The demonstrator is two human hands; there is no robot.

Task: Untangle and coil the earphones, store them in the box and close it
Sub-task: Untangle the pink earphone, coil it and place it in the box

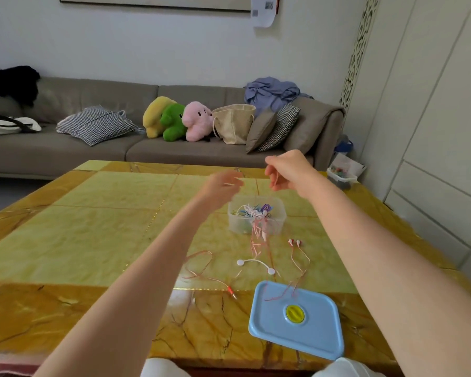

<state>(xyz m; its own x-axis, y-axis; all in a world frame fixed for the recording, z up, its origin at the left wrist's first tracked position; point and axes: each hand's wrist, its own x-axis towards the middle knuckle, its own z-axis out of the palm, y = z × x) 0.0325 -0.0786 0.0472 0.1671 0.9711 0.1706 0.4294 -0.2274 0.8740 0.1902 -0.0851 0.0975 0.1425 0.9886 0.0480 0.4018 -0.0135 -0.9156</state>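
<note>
Both hands raised above the clear box (257, 217) far on the worktop (93, 219), right hand (286, 170) pinching the pink cord (259, 240), left hand (223, 183) blurred, grip apparently pinching it too, earbuds (294, 242) right of the cord, blue lid (297, 319) near right, white strap (256, 263) between.

I count my two hands (223, 183) (286, 170), one clear box (256, 217), one blue lid (297, 319), two pink earbuds (294, 242), one white clip strap (256, 263), and three plush toys (178, 119) on one sofa (65, 151).
</note>
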